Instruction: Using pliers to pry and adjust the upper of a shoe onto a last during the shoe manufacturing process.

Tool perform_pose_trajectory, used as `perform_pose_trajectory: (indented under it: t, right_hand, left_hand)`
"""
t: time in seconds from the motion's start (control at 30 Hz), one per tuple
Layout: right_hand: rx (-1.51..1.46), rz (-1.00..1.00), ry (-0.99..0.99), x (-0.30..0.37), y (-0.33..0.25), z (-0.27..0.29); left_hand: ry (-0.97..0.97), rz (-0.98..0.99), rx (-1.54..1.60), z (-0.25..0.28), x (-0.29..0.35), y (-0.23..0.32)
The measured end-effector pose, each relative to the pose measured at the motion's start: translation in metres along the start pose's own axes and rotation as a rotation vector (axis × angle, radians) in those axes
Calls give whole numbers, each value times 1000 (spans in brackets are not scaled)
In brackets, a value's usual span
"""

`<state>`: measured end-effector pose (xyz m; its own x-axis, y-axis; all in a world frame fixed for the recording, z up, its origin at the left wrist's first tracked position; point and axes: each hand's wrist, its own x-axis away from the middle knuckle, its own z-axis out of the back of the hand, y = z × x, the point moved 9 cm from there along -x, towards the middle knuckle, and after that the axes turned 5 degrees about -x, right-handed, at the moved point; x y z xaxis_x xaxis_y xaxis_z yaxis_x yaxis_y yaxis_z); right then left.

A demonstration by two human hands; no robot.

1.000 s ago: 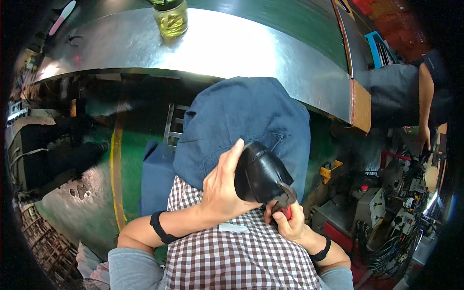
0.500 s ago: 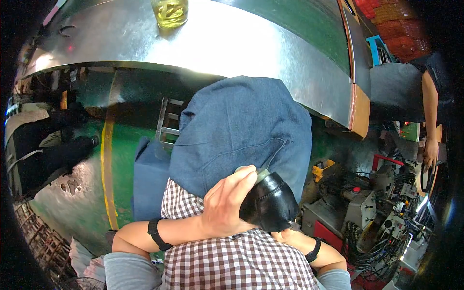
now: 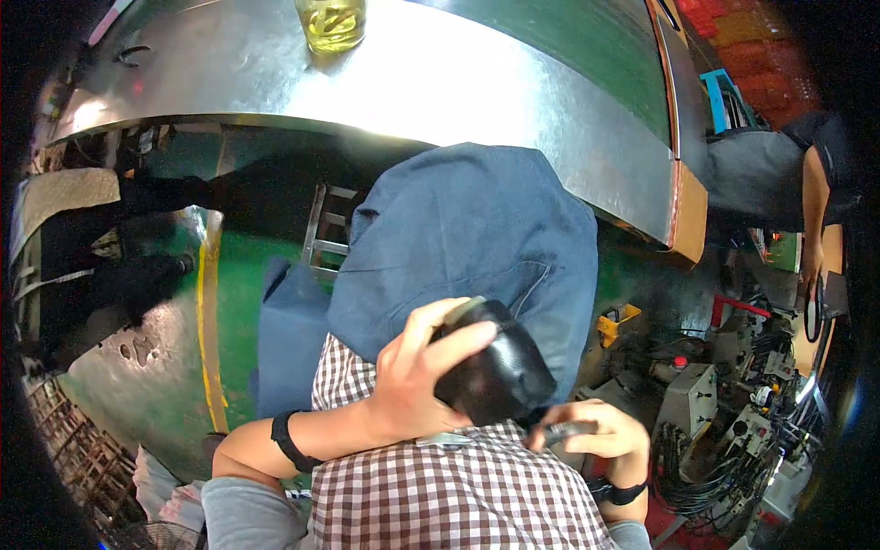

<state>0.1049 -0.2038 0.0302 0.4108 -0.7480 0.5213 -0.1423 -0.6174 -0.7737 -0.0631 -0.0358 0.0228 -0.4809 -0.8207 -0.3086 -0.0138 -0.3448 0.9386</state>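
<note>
My left hand (image 3: 414, 376) is closed around a glossy black leather shoe upper (image 3: 507, 367), which looks to sit on a pale green last. Its fingers and thumb grip the upper from the left side, over my lap. Right beside the lower right end of the upper is my right hand (image 3: 605, 434), fingers curled round a slim dark tool (image 3: 568, 429). That tool points toward the leather and is blurred, so its kind and whether it touches the upper are unclear. A blue cloth (image 3: 458, 229) covers my knees, below a brown checked apron (image 3: 440, 490).
Ahead runs a shiny metal-edged bench (image 3: 412, 87) with a green belt (image 3: 568, 37) and a jar of yellow liquid (image 3: 332, 26). At right are grey control boxes (image 3: 687, 401), cables, a yellow bin (image 3: 618, 323) and another person's arm (image 3: 813, 220). A metal ladder-like frame (image 3: 327, 229) stands below the bench.
My right hand has come out from beneath the shoe upper to its right side, showing the dark tool. The upper has turned in my left hand, and its green top shows less.
</note>
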Motion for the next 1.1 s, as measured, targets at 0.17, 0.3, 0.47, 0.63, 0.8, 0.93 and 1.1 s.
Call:
perform_pose_trajectory:
  t: [0.17,0.3,0.47,0.63,0.8,0.93,1.1]
  right_hand:
    - [-286,210,302,24,1,30]
    - [-269,357,589,13,16,53]
    - [-293,551,602,-2,14,48]
    - [-256,531,631,-16,11,35]
    - [27,563,724,-49,-9,33]
    - [398,593,853,-53,-26,32]
    - [146,549,858,-56,-14,36]
  left_hand:
    - [-267,-122,344,7,21,9]
    - [-490,-143,334,3,46,21]
    - [-460,-199,375,1,51,32]
    - [-284,-174,109,-5,22,33]
    - [-431,390,53,-19,-4,-4]
    - [-407,328,-113,-18,-7,11]
    - [-250,-120,-539,-12,-22,52]
